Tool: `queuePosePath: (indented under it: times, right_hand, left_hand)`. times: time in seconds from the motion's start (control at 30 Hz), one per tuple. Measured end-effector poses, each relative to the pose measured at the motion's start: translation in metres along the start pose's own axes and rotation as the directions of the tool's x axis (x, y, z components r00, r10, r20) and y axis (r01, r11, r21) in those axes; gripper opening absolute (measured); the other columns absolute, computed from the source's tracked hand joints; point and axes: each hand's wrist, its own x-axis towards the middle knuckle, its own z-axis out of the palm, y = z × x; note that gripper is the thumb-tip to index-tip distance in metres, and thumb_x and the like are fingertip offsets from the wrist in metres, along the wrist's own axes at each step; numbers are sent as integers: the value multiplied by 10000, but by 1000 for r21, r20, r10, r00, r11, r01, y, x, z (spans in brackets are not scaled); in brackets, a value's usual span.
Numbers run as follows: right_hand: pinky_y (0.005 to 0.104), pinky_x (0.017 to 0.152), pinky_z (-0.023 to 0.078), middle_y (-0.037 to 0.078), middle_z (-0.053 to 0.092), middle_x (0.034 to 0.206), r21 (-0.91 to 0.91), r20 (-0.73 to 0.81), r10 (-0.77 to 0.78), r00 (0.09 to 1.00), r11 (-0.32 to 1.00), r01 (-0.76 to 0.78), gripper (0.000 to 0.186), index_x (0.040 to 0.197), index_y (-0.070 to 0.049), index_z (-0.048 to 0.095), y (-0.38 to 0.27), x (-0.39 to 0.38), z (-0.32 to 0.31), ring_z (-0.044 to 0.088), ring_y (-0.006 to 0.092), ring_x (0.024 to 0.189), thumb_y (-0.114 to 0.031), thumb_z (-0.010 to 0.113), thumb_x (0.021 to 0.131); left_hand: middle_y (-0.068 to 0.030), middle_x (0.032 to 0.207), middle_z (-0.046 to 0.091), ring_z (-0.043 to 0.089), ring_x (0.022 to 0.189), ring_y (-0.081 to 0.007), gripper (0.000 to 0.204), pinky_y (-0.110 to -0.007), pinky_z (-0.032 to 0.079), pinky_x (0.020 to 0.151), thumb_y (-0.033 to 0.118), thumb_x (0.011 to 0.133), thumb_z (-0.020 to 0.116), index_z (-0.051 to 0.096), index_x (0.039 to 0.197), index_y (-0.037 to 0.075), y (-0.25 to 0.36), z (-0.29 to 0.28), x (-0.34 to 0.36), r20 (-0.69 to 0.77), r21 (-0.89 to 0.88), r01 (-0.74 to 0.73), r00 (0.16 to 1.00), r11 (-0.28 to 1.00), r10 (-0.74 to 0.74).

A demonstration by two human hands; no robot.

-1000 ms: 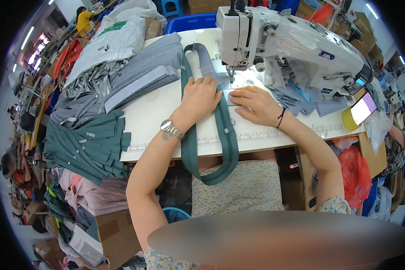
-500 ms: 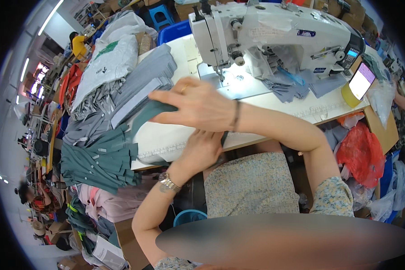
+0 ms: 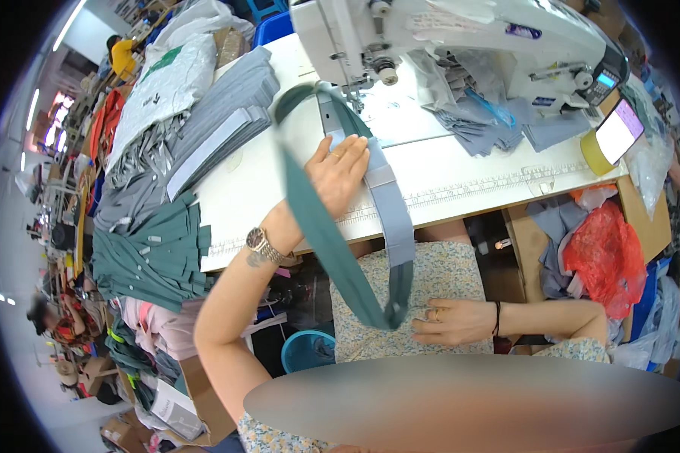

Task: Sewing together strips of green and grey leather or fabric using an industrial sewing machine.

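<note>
A long dark green fabric strip (image 3: 321, 219), with a grey-blue length (image 3: 394, 219) along its right side, forms a tall loop. Its upper end lies by the needle area of the white sewing machine (image 3: 347, 45), and its lower end hangs over my lap. My left hand (image 3: 340, 174), wearing a watch, lies flat at the table inside the loop, fingers stretched out and touching the grey-blue part. My right hand (image 3: 457, 321) is over my lap just right of the loop's lower bend, fingers loosely extended, apparently apart from the fabric.
Stacked grey fabric pieces (image 3: 230, 113) and a green pile of strips (image 3: 151, 253) lie at the left. Small grey pieces (image 3: 480, 128) sit under the machine arm. A phone (image 3: 619, 132) leans on a yellow roll (image 3: 597, 155) at right. Below the table stands a blue bin (image 3: 306, 351).
My right hand has moved from above the table down to my lap. The left hand has shifted up toward the machine. The green strip now stands as a loop across the table edge.
</note>
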Motion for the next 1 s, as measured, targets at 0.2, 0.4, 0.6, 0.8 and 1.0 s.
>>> queuePosePath:
  times: [0.2, 0.4, 0.6, 0.8, 1.0]
  right_hand:
    - [360, 869, 542, 67, 628, 958, -75, -255, -68, 964, 996, 51, 320, 1037, -19, 673, 74, 32, -50, 626, 206, 855, -159, 640, 751]
    - [369, 857, 528, 74, 644, 962, -120, -402, 96, 911, 980, -157, 194, 925, -22, 662, 196, 80, -84, 630, 248, 928, -106, 681, 750]
    - [385, 902, 489, 57, 671, 1085, 6, -361, 247, 899, 965, -263, 225, 1008, -34, 669, 230, 77, -72, 623, 235, 1023, -105, 714, 799]
    - [367, 1001, 443, 44, 689, 1110, -34, -427, 275, 861, 947, -319, 177, 963, -53, 688, 230, 80, -67, 612, 213, 1081, -129, 711, 805]
    - [376, 995, 444, 51, 659, 1151, 52, -432, 300, 850, 950, -309, 241, 1033, -37, 700, 232, 77, -69, 596, 221, 1101, -118, 701, 806]
  left_hand:
    - [-201, 1242, 619, 618, 1098, -352, 446, -474, 479, 986, 183, 818, 723, 603, 1184, -42, 4, -8, 1, -149, -323, 140, 969, 936, -196]
    - [-200, 1140, 638, 632, 1080, -337, 448, -422, 505, 931, 247, 807, 741, 607, 1123, -41, -15, -1, 24, -143, -100, 62, 987, 993, -76]
    - [-213, 1204, 627, 622, 1114, -391, 443, -429, 511, 962, 166, 826, 737, 577, 1189, -32, -37, 13, 45, -135, -237, 52, 987, 970, -86]
    - [-243, 1277, 610, 611, 1166, -397, 453, -428, 507, 984, 150, 852, 753, 551, 1220, -20, -43, 21, 36, -79, -400, 216, 960, 891, -268]
    - [-208, 1228, 631, 628, 1091, -396, 360, -441, 529, 926, 107, 824, 758, 617, 1136, -6, -44, 17, 38, -169, -292, 135, 967, 947, -190]
